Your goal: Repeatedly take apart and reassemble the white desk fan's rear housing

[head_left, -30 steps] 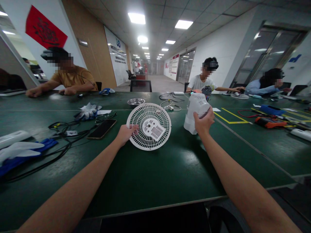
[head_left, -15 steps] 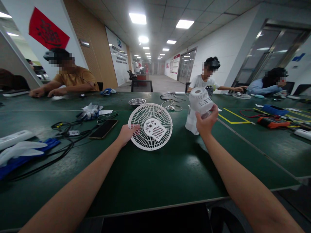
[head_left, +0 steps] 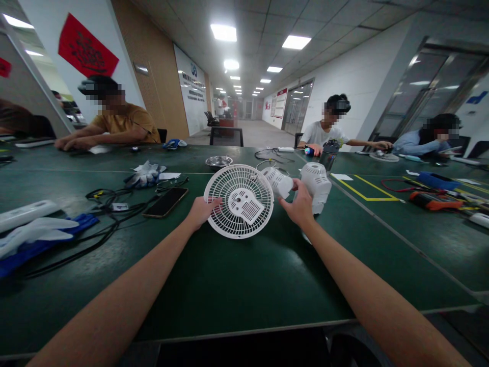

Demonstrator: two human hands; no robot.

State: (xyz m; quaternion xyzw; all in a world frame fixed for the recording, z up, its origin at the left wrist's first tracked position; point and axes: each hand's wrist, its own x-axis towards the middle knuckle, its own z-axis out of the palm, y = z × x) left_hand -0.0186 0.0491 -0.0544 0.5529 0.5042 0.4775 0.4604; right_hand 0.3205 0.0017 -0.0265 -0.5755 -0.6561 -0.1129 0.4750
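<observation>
A round white fan grille [head_left: 217, 219] with a slotted centre plate stands tilted in front of me. My left hand [head_left: 200, 211] grips its left rim, the thumb lying over the ribs and the other fingers hidden behind. By the grille's right edge, a white slotted motor cover [head_left: 277, 182] sits between the thumb and fingers of my right hand [head_left: 300, 205]. Just beyond that hand is the white fan body [head_left: 316, 186], upright on the table, its lower part partly covered by my hand and wrist.
A metal bowl [head_left: 219, 161] lies behind the grille. To the left are a phone [head_left: 166, 202], black cables [head_left: 110, 224], gloves [head_left: 145, 175] and a white power strip [head_left: 28, 215]. On the right lies an orange multimeter [head_left: 435, 201]. Several people sit across the green table [head_left: 244, 285].
My right hand has moved left with the motor cover, from in front of the fan body to beside the grille. The left hand keeps its hold, and the view has shifted slightly.
</observation>
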